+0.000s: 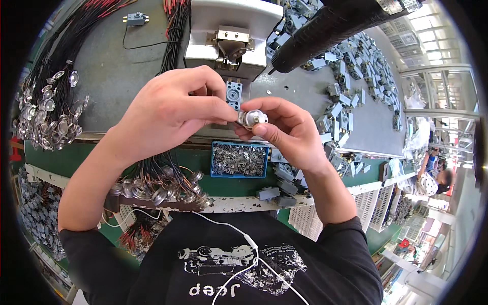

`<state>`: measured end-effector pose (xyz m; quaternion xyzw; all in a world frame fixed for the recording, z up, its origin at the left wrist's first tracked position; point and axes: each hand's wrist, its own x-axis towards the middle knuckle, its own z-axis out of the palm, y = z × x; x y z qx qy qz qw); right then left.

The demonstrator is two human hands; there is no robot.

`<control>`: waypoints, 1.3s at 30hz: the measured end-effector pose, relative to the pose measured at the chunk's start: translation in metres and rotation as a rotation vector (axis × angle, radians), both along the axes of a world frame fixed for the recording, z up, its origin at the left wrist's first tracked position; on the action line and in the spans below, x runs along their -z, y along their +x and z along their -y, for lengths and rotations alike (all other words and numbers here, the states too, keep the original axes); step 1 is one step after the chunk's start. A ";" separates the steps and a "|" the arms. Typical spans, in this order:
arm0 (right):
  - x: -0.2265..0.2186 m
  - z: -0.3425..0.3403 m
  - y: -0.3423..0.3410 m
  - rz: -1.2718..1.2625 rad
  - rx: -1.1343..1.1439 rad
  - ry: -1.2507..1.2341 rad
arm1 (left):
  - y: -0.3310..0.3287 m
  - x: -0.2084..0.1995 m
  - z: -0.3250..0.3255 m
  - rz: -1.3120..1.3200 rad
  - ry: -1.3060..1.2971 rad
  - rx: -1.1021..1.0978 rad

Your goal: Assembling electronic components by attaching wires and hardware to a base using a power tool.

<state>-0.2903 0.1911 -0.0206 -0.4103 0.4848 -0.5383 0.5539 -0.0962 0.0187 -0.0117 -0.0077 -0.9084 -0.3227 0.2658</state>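
My right hand (293, 133) holds a round silver metal part (253, 118) between thumb and fingers, in front of the machine. My left hand (178, 104) is closed in a pinch, its thumb and index fingertips meeting the left side of that part. Whatever lies between the left fingertips is too small to make out. Just beyond both hands, a grey rectangular block (234, 93) with a round centre and brass-coloured terminals sits below the head of a metal press-like machine (233, 43).
A blue tray (239, 160) of small metal pieces stands near the table edge. Bundles of black wires with round metal ends (61, 122) lie left. Grey blocks (351, 71) are heaped right. A thick black tube (325, 33) slants in from above. Another person (432, 180) is far right.
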 end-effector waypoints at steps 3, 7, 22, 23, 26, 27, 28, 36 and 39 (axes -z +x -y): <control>-0.004 0.012 -0.009 0.037 -0.068 0.035 | 0.006 0.006 0.001 -0.021 -0.068 0.019; 0.000 0.040 -0.022 0.076 -0.519 0.194 | 0.007 0.015 0.005 0.036 -0.113 0.281; 0.023 0.015 -0.013 -1.304 0.091 -0.313 | 0.006 0.004 0.003 0.141 -0.088 -0.034; 0.021 0.014 -0.014 -1.304 0.088 -0.314 | 0.001 0.005 0.004 0.141 -0.087 -0.037; -0.011 0.011 -0.024 -1.109 0.298 -0.424 | -0.017 0.017 0.007 0.208 -0.083 -0.182; -0.016 0.016 -0.033 -0.885 0.464 -0.635 | -0.018 0.019 0.006 0.208 -0.083 -0.185; -0.033 0.018 -0.038 -0.922 0.585 -0.695 | -0.017 0.020 0.005 0.284 -0.095 -0.177; -0.087 0.085 -0.030 -0.542 0.697 -0.498 | -0.023 0.018 0.013 0.406 -0.005 -0.141; -0.092 0.086 -0.031 -0.546 0.582 -0.590 | -0.026 0.017 0.018 0.389 0.026 -0.103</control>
